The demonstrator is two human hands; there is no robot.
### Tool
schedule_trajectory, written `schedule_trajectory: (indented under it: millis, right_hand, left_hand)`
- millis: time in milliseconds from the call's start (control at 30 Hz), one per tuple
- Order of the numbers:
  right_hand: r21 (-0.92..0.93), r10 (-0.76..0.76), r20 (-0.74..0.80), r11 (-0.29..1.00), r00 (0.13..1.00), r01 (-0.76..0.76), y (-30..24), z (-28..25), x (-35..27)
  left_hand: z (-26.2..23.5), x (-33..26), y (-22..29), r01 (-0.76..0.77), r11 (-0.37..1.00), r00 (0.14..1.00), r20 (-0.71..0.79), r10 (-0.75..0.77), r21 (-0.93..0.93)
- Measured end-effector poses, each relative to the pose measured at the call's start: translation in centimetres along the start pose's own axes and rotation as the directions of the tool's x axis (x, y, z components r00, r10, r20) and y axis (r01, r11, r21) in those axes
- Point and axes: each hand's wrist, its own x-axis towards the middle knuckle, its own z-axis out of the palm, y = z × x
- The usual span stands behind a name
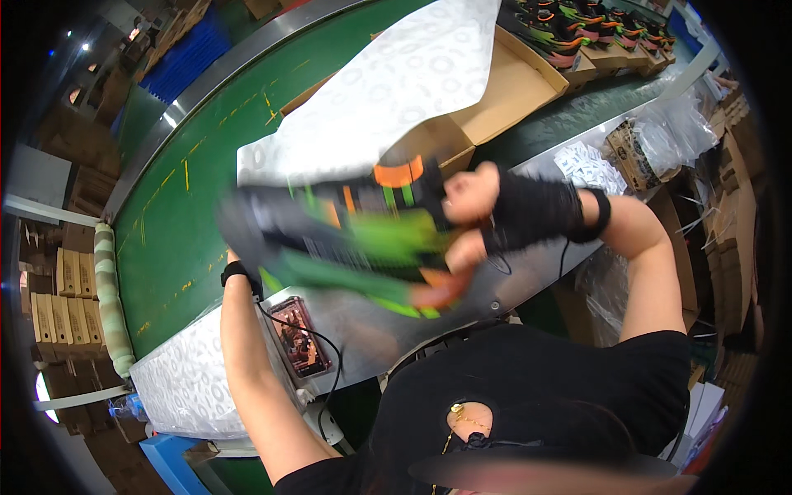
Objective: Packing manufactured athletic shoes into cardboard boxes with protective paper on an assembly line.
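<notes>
I hold a pair of black, green and orange sports shoes in front of me, blurred by motion. My right hand, in a black fingerless glove, grips the heel end of the shoes. My left hand is mostly hidden behind the toe end, with only its black wrist strap showing. Just beyond the shoes an open cardboard shoe box lies on the green conveyor belt, with white patterned wrapping paper draped out of it.
A phone with a cable lies on the metal work surface near my left forearm. A stack of patterned paper sheets sits to the left. More shoes in boxes ride the belt at upper right. Small white packets lie on the right.
</notes>
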Motion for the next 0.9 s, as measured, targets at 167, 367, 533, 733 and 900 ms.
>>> schedule_trajectory:
  millis: [167,367,533,733,900]
  right_hand:
    - [0.645,0.261,-0.279,0.764,0.924,-0.021,4.1,-3.4,8.1]
    - [0.156,0.411,-0.35,0.912,0.842,-0.38,14.1,0.4,12.4]
    - [0.381,0.375,-0.344,0.894,0.861,-0.238,14.6,4.3,14.8]
    - [-0.415,-0.02,-0.232,0.906,0.973,-0.08,12.7,4.9,14.4]
    - [-0.681,0.192,-0.387,0.601,0.902,-0.419,11.5,-0.5,10.9]
  left_hand:
    - [-1.5,0.2,-1.4,-0.082,0.997,0.996,-0.025,0.082,-0.006]
    - [-3.7,3.4,-2.2,-0.037,0.94,0.997,0.056,0.059,-0.34]
    - [-7.7,3.4,7.7,0.326,0.346,0.837,0.439,0.327,-0.879]
    - [-0.1,0.0,16.0,0.336,0.165,0.72,0.367,0.589,-0.927]
    - [7.2,-1.2,14.9,-0.605,0.699,0.762,-0.021,0.648,-0.382]
